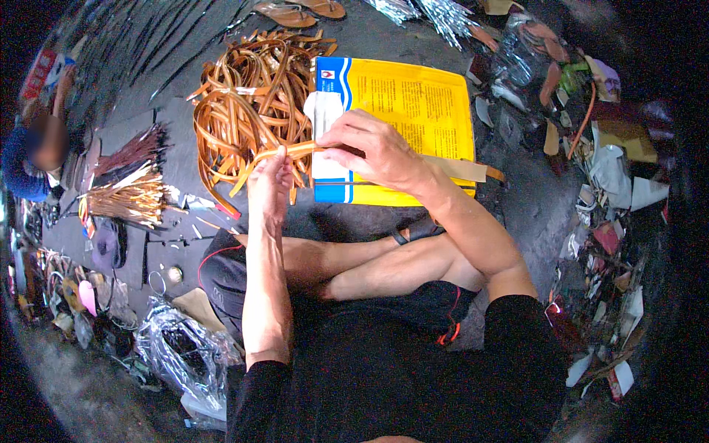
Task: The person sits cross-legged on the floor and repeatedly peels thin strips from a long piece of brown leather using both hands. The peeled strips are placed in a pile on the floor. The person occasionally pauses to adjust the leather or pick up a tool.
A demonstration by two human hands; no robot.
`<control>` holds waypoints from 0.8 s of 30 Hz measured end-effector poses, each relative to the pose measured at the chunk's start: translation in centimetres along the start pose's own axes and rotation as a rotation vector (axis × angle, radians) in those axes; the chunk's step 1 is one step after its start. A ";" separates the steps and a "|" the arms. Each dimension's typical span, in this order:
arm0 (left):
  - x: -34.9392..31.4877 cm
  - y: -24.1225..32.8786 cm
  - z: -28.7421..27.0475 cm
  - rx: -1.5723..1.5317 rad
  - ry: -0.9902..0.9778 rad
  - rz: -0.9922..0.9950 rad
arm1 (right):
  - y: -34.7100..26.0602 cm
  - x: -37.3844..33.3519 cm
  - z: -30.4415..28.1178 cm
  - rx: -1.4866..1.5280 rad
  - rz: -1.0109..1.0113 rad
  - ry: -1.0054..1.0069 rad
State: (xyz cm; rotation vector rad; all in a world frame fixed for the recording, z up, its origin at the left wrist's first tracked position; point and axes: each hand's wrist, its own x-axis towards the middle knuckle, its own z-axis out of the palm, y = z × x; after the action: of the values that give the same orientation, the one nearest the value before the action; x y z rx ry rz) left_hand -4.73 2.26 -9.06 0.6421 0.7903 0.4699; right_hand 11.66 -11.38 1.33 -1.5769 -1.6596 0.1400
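In front of my crossed legs, my left hand (270, 181) pinches a flat orange-brown strip (301, 150) between thumb and fingers. The fingertips of my right hand (377, 151) close on the same strip a little to the right, over the left side of a yellow printed sheet (399, 96) with a blue and white edge. Behind my left hand lies a large tangled heap of similar glossy brown strips (251, 96). A pale beige strip (465, 170) with a brown end pokes out past my right forearm, across the sheet's lower right corner.
Bundles of thin dark red and straw-coloured strands (125, 193) lie at left, near another person (33, 159). Scraps and clear plastic (517, 66) line the right side. A clear plastic bag (181, 347) sits at lower left. Brown sandals (288, 13) rest at the far edge.
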 end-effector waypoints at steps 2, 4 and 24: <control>0.9 0.0 -1.6 0.018 0.003 0.032 | 0.0 0.0 0.0 0.001 0.001 -0.005; 1.9 0.5 -2.2 -0.005 0.069 0.015 | 0.2 0.3 0.1 -0.013 -0.004 0.001; -0.4 1.3 1.3 0.059 -0.031 0.008 | 0.2 0.4 -0.2 -0.081 -0.026 0.000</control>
State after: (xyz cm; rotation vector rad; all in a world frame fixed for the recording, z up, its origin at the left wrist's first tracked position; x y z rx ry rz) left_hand -4.12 2.47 -7.31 0.7061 0.7752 0.4441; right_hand 11.95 -11.04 1.55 -1.6147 -1.7036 0.0605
